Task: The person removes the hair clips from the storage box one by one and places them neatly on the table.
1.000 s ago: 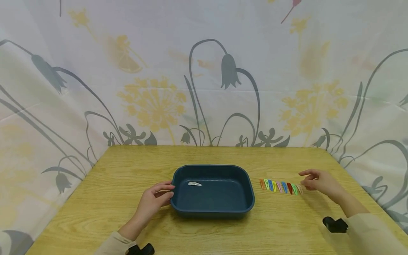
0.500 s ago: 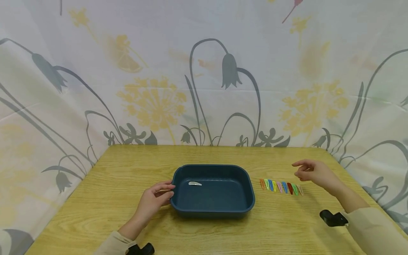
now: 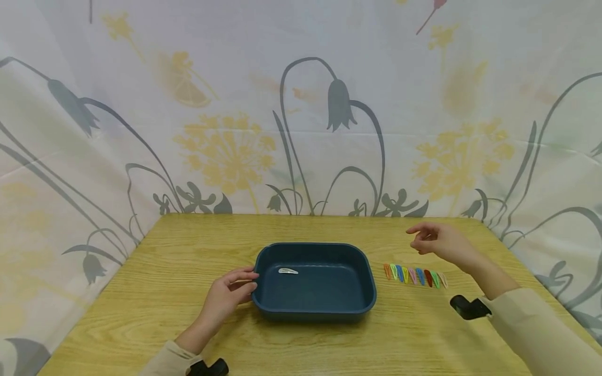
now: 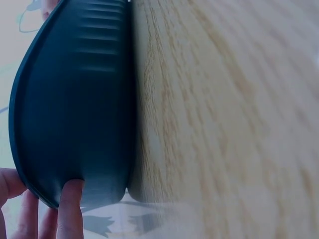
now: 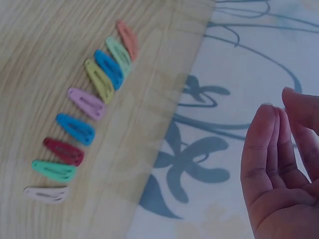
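Note:
The dark blue rectangular tray (image 3: 314,316) stands on the table with one white snap hair clip (image 3: 288,271) lying inside, toward the left. My left hand (image 3: 229,291) holds the tray's left rim; in the left wrist view its thumb (image 4: 71,209) presses the outer wall and other fingers reach over the edge. My right hand (image 3: 444,244) hovers above and behind a row of colourful snap hair clips (image 3: 412,275), holding nothing. Its fingers (image 5: 260,134) are gently bent, with a gap to the thumb. In the right wrist view the row includes a dark red clip (image 5: 64,151) and a pale clip (image 5: 46,194).
A wooden table (image 3: 197,245) carries everything, the clip row lying just right of the tray. Floral-printed cloth (image 3: 235,104) hangs behind the table and along both sides. Black wrist devices (image 3: 470,307) sit at the sleeves.
My right hand has risen from the right end of the clip row and moved left toward the tray. My left hand, the tray and the clips stay where they were.

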Demonstrator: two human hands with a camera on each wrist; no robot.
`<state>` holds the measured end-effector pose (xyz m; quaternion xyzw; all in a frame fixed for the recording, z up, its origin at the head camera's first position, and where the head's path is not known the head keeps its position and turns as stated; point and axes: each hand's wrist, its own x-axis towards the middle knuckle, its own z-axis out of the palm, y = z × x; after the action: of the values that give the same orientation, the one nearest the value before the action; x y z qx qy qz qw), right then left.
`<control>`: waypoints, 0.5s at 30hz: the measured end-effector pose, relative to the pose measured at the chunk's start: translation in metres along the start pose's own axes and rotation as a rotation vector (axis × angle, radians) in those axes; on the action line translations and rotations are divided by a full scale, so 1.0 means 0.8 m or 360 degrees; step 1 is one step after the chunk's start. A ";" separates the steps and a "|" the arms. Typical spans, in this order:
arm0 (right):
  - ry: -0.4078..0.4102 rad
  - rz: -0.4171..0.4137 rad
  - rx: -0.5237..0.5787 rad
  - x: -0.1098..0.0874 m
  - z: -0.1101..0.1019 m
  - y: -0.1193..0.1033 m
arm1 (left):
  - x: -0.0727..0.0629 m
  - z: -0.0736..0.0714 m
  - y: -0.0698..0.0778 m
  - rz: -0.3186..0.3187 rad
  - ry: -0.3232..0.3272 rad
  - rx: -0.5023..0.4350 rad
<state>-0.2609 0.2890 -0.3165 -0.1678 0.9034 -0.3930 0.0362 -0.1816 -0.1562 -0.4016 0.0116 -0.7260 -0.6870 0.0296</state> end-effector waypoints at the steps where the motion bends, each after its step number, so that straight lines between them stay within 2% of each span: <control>1: -0.0003 -0.0001 0.0000 0.003 0.002 -0.003 | 0.000 0.000 0.000 0.0004 -0.0002 0.0002; 8: -0.0046 -0.0014 0.0081 0.020 0.017 -0.019 | -0.001 0.002 0.002 -0.0003 -0.0014 0.0002; 15: -0.0083 -0.0104 0.0111 0.041 0.037 -0.041 | 0.001 0.000 0.000 -0.0027 -0.0002 0.0011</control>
<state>-0.2768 0.2367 -0.3109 -0.2061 0.8819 -0.4208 0.0527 -0.1823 -0.1560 -0.4012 0.0173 -0.7283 -0.6846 0.0233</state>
